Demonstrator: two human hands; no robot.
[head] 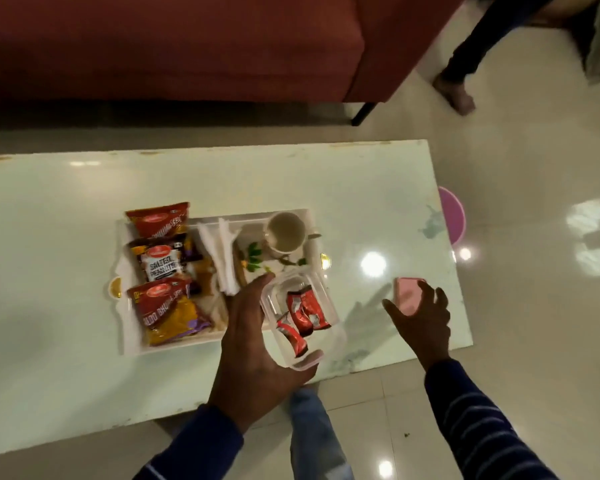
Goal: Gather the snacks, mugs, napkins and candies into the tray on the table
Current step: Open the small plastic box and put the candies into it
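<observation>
A white tray [132, 344] lies on the pale table [49, 237]. In its left part lie three snack packets [160, 268], with white napkins [222, 258] beside them and a cream mug [284, 233] at its far right. My left hand [253, 344] grips a clear plastic box [329, 344] over the tray's near right corner. Red candy wrappers [300, 315] lie inside the box. My right hand [423, 320] hovers with spread fingers over a pink lid [407, 292] on the table, partly covering it.
A red sofa [187, 46] runs along the far side of the table. A purple stool [452, 216] stands on the glossy floor past the table's right end. Another person's leg and foot [454, 91] are at the upper right.
</observation>
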